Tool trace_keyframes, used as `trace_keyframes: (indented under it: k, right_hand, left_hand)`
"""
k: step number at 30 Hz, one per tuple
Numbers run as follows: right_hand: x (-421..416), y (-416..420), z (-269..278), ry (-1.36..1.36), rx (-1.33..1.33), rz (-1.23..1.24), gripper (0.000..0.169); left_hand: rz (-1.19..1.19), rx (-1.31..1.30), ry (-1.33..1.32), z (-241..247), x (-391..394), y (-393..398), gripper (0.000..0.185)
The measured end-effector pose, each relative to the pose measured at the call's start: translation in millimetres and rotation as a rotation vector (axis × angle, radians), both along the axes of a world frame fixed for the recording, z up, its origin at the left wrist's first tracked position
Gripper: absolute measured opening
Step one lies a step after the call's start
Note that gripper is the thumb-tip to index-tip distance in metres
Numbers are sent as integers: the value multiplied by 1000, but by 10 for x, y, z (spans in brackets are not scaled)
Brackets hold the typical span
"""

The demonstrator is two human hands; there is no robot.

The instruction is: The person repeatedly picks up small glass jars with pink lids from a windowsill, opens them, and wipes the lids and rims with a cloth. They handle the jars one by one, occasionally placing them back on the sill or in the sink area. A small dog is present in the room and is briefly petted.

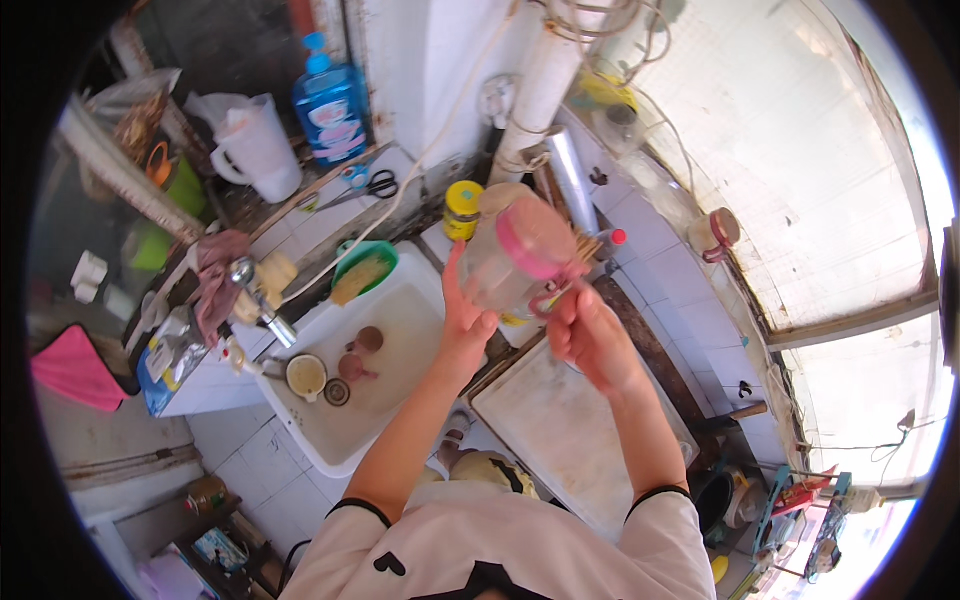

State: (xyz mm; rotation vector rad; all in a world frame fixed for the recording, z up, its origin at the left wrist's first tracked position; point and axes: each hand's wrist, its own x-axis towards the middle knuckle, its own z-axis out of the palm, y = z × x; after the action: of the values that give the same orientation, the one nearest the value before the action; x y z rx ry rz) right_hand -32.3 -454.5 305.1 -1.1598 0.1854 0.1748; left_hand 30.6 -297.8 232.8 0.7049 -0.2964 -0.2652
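A clear jar with a pink lid (536,236) is raised between my two hands over the corner of the counter, tilted and slightly blurred. My left hand (466,326) cups its near left side, thumb and fingers spread around the wall. At its right, my right hand (589,337) has curled fingers at a pink strap or handle beside the lid; the exact grip is partly hidden. Just behind the jar stands a yellow jar (463,210) with a yellow lid. Thin wooden sticks, perhaps chopsticks, show past the jar's right edge.
The white sink (397,375) at left holds a cup (306,377) and small pinkish pieces. A green basin (365,270) sits at its back rim, near the metal faucet (262,304). Scissors (375,186) and blue detergent (330,109) lie beyond. A white board (555,420) covers the right counter.
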Motion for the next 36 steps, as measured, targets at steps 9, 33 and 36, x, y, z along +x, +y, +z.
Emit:
trace_keyframes:
  k: [9,33,36]
  right_hand:
    - [-93,1257,189,-238,-500,6,62]
    - [139,2483,241,-333,-610,356,94]
    - [148,2456,294,-320,-611,327,103]
  left_hand:
    - [92,-122,116,180,-182,1233,101]
    - [140,-232,257,58,-422,2441,64]
    - [220,-199,160,4,-452,2431,73]
